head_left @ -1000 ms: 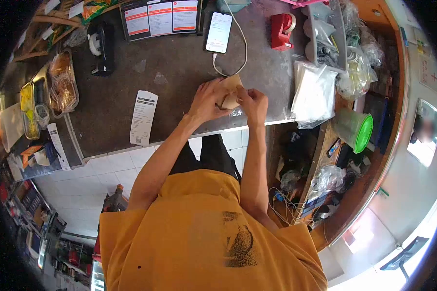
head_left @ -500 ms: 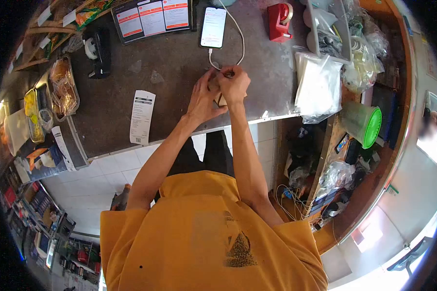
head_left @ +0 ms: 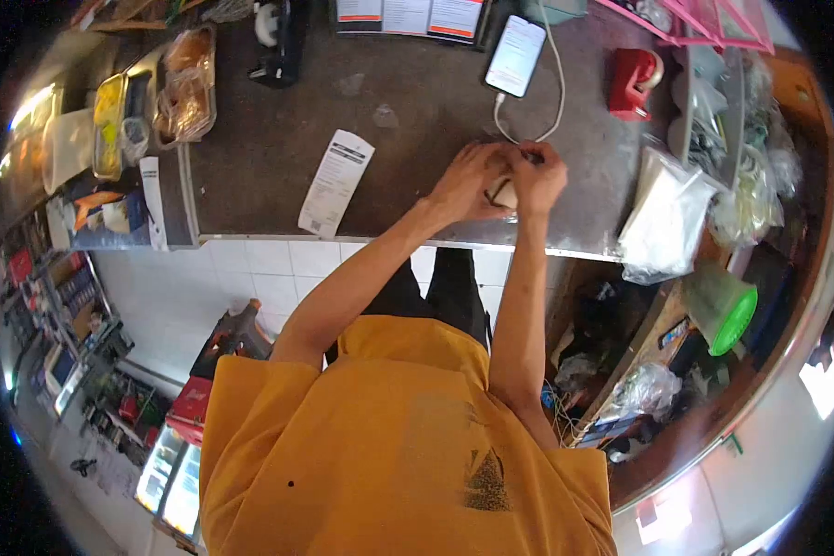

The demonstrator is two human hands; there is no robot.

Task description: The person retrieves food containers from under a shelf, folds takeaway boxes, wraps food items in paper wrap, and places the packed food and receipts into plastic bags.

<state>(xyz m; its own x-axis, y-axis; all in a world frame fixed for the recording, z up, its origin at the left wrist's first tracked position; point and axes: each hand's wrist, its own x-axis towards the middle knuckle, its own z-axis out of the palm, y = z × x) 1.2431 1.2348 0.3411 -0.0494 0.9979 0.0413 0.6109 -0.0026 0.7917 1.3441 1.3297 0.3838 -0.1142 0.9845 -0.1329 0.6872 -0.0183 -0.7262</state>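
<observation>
My left hand [head_left: 473, 182] is curled round the left side of a small beige object [head_left: 504, 195] with a dark line on it, close to the counter's front edge. Most of that object is hidden by my fingers, so I cannot tell its kind. On its other side, my right hand [head_left: 540, 178] is closed, fingertips pinched together at the top; what they grip there is hidden. Just beyond both hands lies a white charging cable [head_left: 560, 102], plugged into a phone [head_left: 516, 57] with a lit screen. A printed receipt [head_left: 335, 183] lies to the left.
On the dark counter [head_left: 250, 171] are a red tape dispenser [head_left: 632, 85], clear plastic bags [head_left: 667, 208], a black stapler-like tool [head_left: 278, 46] and a menu-like sheet [head_left: 408, 17]. Food trays [head_left: 185, 88] stand at the left. A green-lidded tub [head_left: 734, 320] sits below right.
The head view has turned, so the counter things appear farther right and the left-hand ones higher. Both hands stay together round the small beige object.
</observation>
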